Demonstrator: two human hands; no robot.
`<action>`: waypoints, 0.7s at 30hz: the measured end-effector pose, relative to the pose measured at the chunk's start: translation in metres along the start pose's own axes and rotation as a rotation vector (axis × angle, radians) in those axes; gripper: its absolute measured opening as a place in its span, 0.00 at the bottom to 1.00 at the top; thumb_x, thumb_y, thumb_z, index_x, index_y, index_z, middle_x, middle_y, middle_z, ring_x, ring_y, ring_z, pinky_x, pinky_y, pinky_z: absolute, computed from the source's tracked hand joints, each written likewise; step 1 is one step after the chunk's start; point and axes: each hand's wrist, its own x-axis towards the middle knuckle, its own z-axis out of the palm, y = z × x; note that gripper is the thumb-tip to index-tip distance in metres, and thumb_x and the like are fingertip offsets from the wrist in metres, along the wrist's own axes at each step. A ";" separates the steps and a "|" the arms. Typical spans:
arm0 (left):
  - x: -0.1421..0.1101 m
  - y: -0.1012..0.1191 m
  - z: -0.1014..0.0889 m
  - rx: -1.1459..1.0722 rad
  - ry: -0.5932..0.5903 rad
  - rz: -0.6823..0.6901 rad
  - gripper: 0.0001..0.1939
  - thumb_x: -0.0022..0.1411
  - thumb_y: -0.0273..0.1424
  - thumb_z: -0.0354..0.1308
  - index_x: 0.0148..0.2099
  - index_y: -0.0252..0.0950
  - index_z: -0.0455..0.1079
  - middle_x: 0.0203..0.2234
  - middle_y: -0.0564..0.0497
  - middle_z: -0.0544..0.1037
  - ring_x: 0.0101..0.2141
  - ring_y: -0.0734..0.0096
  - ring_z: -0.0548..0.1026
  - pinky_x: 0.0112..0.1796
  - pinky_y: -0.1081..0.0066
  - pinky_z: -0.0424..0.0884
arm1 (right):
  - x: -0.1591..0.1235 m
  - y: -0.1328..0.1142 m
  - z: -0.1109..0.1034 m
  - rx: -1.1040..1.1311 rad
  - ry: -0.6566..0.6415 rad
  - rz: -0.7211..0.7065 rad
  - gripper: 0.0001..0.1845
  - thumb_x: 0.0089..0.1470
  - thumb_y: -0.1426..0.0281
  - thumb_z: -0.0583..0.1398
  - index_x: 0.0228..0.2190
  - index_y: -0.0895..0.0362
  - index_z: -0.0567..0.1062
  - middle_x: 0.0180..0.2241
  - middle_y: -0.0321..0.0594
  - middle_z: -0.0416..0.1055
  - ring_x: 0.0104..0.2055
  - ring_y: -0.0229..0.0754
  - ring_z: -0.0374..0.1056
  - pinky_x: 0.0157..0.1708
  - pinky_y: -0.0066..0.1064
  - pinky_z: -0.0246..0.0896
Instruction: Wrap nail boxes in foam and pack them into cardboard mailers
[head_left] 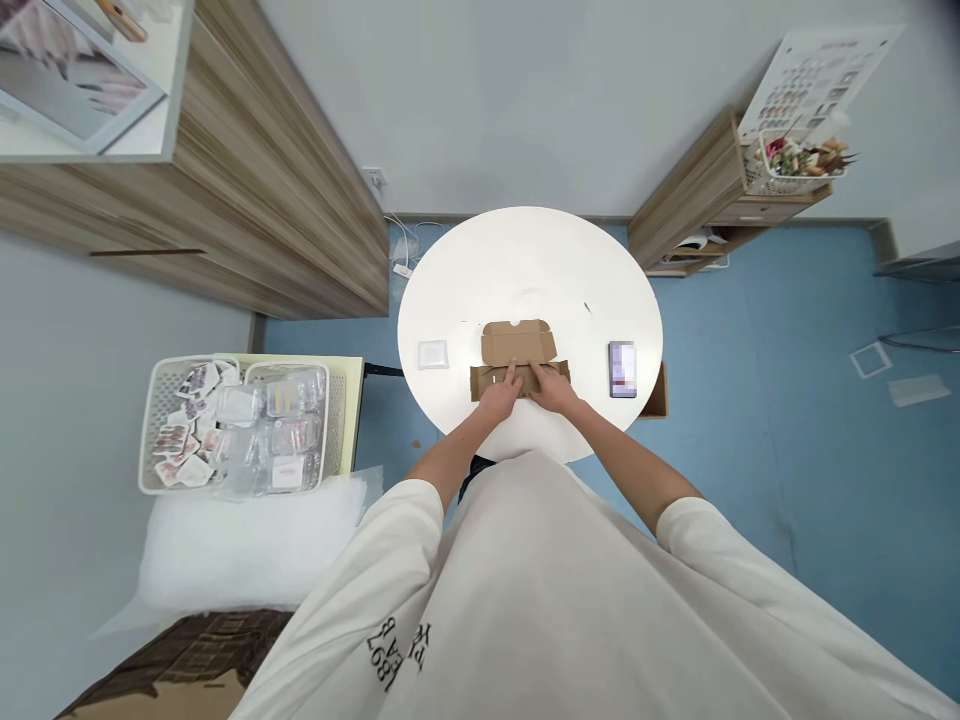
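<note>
A brown cardboard box (519,347), partly unfolded, lies on the round white table (525,260) close to my body. Its lid panel with a small notch points away from me, and side flaps stick out left and right. At the near part of the box, my left hand (500,398) grips the cardboard with its fingers on the inner panel. Beside it, my right hand (553,388) holds the same part on the right. My thumbs and some fingertips are too small or covered to make out.
A small clear packet (433,354) lies on the table's left, a phone (622,369) on its right. White baskets (146,430) with cards and plastic packs stand at left, above bubble wrap (247,545). Wooden cabinets (300,180) flank the table.
</note>
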 end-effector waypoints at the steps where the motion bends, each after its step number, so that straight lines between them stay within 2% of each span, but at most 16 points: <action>1: 0.000 0.000 -0.002 0.003 -0.002 0.003 0.28 0.66 0.23 0.53 0.67 0.39 0.56 0.74 0.36 0.26 0.41 0.56 0.80 0.39 0.56 0.77 | -0.002 -0.003 0.003 -0.028 -0.038 0.013 0.47 0.61 0.61 0.61 0.71 0.57 0.44 0.63 0.54 0.64 0.63 0.57 0.59 0.53 0.41 0.59; 3: 0.001 0.001 -0.004 -0.001 -0.007 0.006 0.27 0.66 0.23 0.54 0.66 0.39 0.58 0.74 0.37 0.28 0.41 0.56 0.80 0.40 0.56 0.76 | -0.003 -0.007 0.006 -0.072 -0.085 0.050 0.50 0.62 0.61 0.60 0.72 0.57 0.38 0.65 0.55 0.62 0.65 0.58 0.58 0.55 0.41 0.58; 7: -0.004 0.000 -0.004 -0.042 0.016 0.026 0.28 0.64 0.22 0.55 0.65 0.40 0.58 0.75 0.39 0.31 0.45 0.54 0.78 0.45 0.54 0.74 | 0.001 -0.011 0.005 -0.107 -0.124 0.100 0.50 0.64 0.62 0.58 0.72 0.57 0.34 0.63 0.56 0.64 0.62 0.56 0.62 0.56 0.41 0.57; 9: -0.014 -0.002 -0.002 -0.066 0.080 0.052 0.31 0.62 0.21 0.55 0.66 0.40 0.58 0.75 0.40 0.34 0.52 0.50 0.75 0.51 0.52 0.70 | 0.003 -0.014 0.004 -0.120 -0.140 0.117 0.51 0.64 0.62 0.58 0.72 0.58 0.32 0.61 0.56 0.67 0.60 0.56 0.64 0.56 0.41 0.57; 11: -0.029 -0.005 0.003 -0.100 0.188 0.039 0.33 0.61 0.22 0.55 0.67 0.38 0.57 0.74 0.40 0.40 0.61 0.46 0.66 0.58 0.49 0.62 | 0.003 -0.016 0.003 -0.131 -0.154 0.128 0.52 0.64 0.62 0.58 0.72 0.58 0.30 0.58 0.56 0.70 0.58 0.56 0.66 0.55 0.41 0.58; 14: -0.054 -0.012 0.012 -0.193 0.347 -0.161 0.36 0.61 0.25 0.55 0.70 0.37 0.54 0.73 0.38 0.47 0.67 0.44 0.55 0.62 0.47 0.55 | 0.002 -0.019 0.002 -0.139 -0.161 0.136 0.53 0.64 0.63 0.57 0.72 0.57 0.26 0.57 0.54 0.71 0.57 0.56 0.67 0.54 0.40 0.59; 16: -0.066 -0.019 0.019 -0.274 0.410 -0.343 0.38 0.62 0.28 0.55 0.72 0.36 0.50 0.71 0.36 0.49 0.67 0.44 0.55 0.61 0.47 0.57 | 0.001 -0.020 0.002 -0.133 -0.162 0.138 0.53 0.64 0.63 0.57 0.71 0.57 0.25 0.57 0.54 0.70 0.57 0.55 0.67 0.52 0.39 0.60; 18: -0.070 -0.027 0.025 -0.345 0.430 -0.468 0.39 0.62 0.30 0.55 0.73 0.35 0.47 0.70 0.34 0.51 0.65 0.44 0.58 0.60 0.48 0.59 | 0.000 -0.021 0.001 -0.122 -0.165 0.139 0.53 0.64 0.64 0.57 0.71 0.58 0.25 0.57 0.54 0.70 0.56 0.55 0.68 0.51 0.39 0.61; 21: -0.063 -0.036 0.030 -0.406 0.410 -0.524 0.41 0.62 0.33 0.57 0.73 0.36 0.45 0.68 0.33 0.54 0.63 0.44 0.61 0.59 0.49 0.61 | 0.001 -0.022 0.001 -0.113 -0.171 0.141 0.53 0.64 0.64 0.57 0.71 0.58 0.25 0.55 0.54 0.72 0.54 0.55 0.69 0.49 0.39 0.62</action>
